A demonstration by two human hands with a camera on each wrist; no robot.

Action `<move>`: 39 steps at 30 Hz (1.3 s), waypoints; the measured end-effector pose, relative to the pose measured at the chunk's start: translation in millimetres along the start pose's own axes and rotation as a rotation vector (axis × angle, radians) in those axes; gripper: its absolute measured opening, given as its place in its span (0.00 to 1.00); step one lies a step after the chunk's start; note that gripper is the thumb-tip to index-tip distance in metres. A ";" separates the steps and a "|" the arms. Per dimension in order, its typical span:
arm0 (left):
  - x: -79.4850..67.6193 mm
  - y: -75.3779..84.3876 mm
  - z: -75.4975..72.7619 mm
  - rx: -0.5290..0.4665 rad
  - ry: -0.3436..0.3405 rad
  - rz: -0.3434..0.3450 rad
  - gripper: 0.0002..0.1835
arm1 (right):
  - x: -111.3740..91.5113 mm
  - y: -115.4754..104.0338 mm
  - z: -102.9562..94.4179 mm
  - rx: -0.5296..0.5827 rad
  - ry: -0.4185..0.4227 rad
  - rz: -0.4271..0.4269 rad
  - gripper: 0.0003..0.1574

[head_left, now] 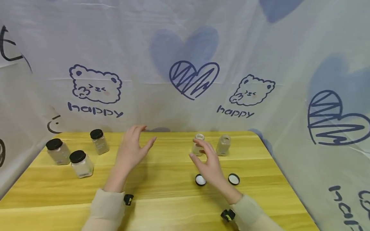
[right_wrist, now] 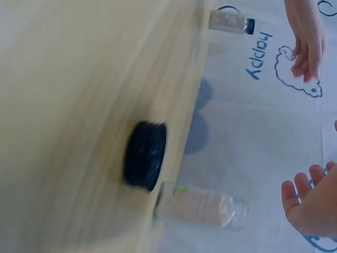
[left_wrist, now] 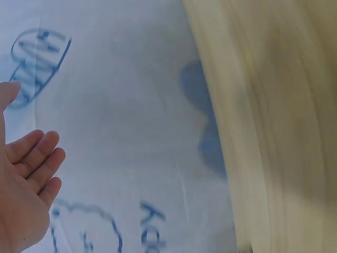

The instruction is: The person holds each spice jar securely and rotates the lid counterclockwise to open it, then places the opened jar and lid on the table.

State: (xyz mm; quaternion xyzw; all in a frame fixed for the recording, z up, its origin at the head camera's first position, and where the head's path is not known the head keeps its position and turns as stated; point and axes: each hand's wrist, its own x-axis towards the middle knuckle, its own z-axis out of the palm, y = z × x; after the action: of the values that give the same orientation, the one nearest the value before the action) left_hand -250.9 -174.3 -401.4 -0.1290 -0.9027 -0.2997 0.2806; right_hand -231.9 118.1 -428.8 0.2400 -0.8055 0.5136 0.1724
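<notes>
Above the table, my left hand (head_left: 130, 148) has its fingers loosely bent and holds nothing; the left wrist view shows its palm (left_wrist: 29, 184). My right hand (head_left: 210, 163), also holding nothing, has thumb and fingers spread apart. Its fingertips overlap a lidless glass jar (head_left: 198, 150) in the head view. A second lidless jar (head_left: 224, 146) stands just to the right. Two black lids lie on the wood with white insides up: one lid (head_left: 200, 180) beside the right wrist, the other lid (head_left: 233, 179) further right. In the right wrist view a lid (right_wrist: 146, 155) sits near a jar (right_wrist: 195, 206).
Three glass jars with black lids stand at the left: a rear jar (head_left: 100, 143), an outer jar (head_left: 59, 154) and a front jar (head_left: 83, 166). Behind the wooden table (head_left: 162, 205) hangs a printed cloth (head_left: 138, 80), which also runs along both sides.
</notes>
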 end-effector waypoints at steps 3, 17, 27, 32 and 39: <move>-14.0 -9.6 -22.9 0.018 0.069 -0.028 0.30 | 7.2 -4.7 8.3 0.015 0.009 -0.029 0.30; -82.7 -72.6 -112.8 0.158 0.203 -0.237 0.31 | 47.4 -40.6 60.3 0.144 -0.079 -0.080 0.30; -109.8 -117.1 -141.6 0.262 -0.017 -0.335 0.38 | 67.6 -66.2 103.9 0.159 -0.224 -0.082 0.33; -109.4 -129.5 -140.4 0.323 -0.151 -0.321 0.41 | 71.7 -75.6 127.7 0.169 -0.303 -0.058 0.33; -103.8 -139.9 -135.2 0.337 -0.273 -0.346 0.49 | 73.9 -93.7 158.3 0.158 -0.410 -0.038 0.33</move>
State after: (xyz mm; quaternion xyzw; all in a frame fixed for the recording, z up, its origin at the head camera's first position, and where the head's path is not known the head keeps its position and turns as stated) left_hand -164.9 -374.1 -438.0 0.0367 -0.9778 -0.1686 0.1186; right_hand -245.1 -74.9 -385.6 0.3674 -0.7763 0.5122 -0.0047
